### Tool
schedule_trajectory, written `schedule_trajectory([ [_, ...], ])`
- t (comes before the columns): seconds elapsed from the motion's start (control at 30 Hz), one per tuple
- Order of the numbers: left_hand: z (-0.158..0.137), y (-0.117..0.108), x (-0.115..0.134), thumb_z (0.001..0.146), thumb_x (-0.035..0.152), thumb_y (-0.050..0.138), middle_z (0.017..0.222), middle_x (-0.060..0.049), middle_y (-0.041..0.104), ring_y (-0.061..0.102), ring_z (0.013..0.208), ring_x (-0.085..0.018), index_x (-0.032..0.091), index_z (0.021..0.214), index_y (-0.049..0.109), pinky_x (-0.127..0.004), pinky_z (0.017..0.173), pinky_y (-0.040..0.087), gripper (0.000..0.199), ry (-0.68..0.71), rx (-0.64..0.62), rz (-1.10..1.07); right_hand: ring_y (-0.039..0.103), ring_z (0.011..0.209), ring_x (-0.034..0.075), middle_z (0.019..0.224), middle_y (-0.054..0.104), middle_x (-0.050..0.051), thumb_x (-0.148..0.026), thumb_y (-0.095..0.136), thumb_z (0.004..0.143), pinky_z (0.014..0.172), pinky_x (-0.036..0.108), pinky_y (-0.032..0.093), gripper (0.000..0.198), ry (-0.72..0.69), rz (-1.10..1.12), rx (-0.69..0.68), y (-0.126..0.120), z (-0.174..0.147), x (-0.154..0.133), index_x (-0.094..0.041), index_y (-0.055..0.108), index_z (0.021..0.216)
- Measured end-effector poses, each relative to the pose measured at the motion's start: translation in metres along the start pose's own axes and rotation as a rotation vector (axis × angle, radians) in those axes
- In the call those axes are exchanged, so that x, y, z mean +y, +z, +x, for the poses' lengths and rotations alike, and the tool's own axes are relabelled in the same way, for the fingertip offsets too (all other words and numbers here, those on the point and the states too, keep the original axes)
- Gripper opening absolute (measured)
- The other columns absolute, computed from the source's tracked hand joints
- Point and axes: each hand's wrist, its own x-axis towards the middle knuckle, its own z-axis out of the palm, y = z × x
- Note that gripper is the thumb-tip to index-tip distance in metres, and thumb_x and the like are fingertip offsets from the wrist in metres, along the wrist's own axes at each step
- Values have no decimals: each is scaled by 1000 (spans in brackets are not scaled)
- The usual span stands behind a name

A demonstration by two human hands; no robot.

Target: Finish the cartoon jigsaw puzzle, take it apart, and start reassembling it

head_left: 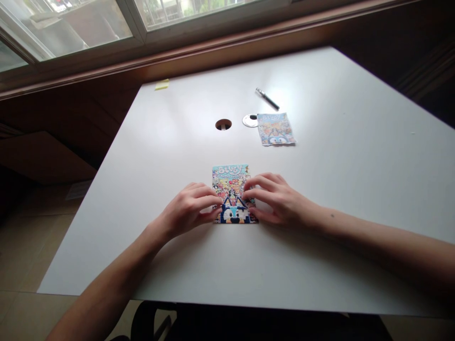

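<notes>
A small assembled jigsaw puzzle lies flat on the white table, its pieces forming a bright cartoon picture with a blue dog's face at the bottom. My left hand grips its left edge, fingers curled and thumb low against the side. From the other side, my right hand bends its fingers over the right edge, the fingertips touching the picture. Part of that right edge is hidden under my fingers. Beyond the puzzle lies a creased paper sheet printed with what looks like the same picture.
The white table has a round cable hole in it. A round cover sits partly under the paper. Behind that lies a black-and-clear pen. Yellow tape or paper is at the far left edge, below a window.
</notes>
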Motion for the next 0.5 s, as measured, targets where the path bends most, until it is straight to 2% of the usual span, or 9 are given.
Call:
schedule_trajectory([
  [0.2, 5, 11, 7, 88, 18, 67, 90, -4, 72, 64, 82, -16, 20, 97, 69, -32, 79, 52, 9, 37, 28, 1, 52, 116, 26, 122, 63, 9, -28, 61, 91, 97, 45, 42, 25, -25, -16, -18, 1, -2, 2, -24, 61, 115],
  [0.33, 5, 11, 6, 88, 18, 67, 90, -4, 72, 64, 83, -17, 20, 96, 69, -33, 80, 52, 8, 38, 18, 13, 53, 115, 26, 122, 63, 9, -26, 62, 90, 98, 45, 43, 27, -32, 10, -16, 0, -1, 3, -25, 61, 117],
  [0.5, -1, -2, -10, 88, 17, 67, 86, -4, 71, 63, 79, -16, 18, 93, 68, -31, 75, 53, 5, -95, 91, 24, 56, 109, 24, 118, 64, 9, -25, 62, 90, 98, 44, 44, 24, 0, 94, 12, -3, 1, 4, -25, 62, 113],
])
